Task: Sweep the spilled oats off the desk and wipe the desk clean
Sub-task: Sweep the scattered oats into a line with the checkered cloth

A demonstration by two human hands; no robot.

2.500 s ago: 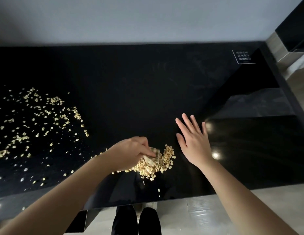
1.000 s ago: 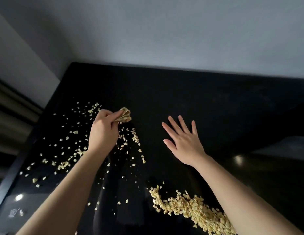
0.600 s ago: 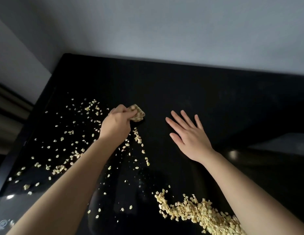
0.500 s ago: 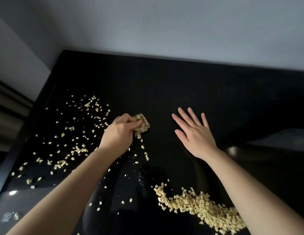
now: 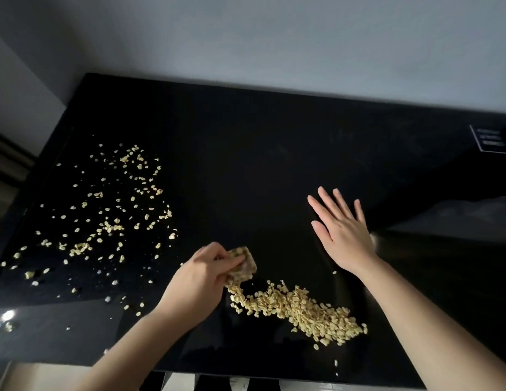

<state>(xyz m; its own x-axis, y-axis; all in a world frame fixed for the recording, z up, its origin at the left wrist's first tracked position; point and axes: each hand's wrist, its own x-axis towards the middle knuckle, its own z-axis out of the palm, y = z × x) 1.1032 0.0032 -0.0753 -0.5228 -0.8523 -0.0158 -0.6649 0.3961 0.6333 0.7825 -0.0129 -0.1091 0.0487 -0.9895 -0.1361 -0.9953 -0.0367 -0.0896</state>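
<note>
A glossy black desk [image 5: 246, 153] carries spilled oats. My left hand [image 5: 198, 280] grips a small folded cloth [image 5: 243, 265] pressed to the desk at the left end of a dense pile of oats [image 5: 300, 311] near the front edge. Scattered oats [image 5: 110, 215] cover the desk's left part. My right hand [image 5: 342, 232] lies flat on the desk with fingers spread, just beyond the pile and to the right of the cloth.
A grey wall [image 5: 274, 38] runs along the desk's far edge. A white-printed label [image 5: 491, 142] sits at the far right of the desk. The front edge [image 5: 246, 376] is close below the pile, with pale floor beneath.
My left hand has dragged the cloth from the far scattered patch toward me, down to the pile's left end. My right hand stays flat on the desk.
</note>
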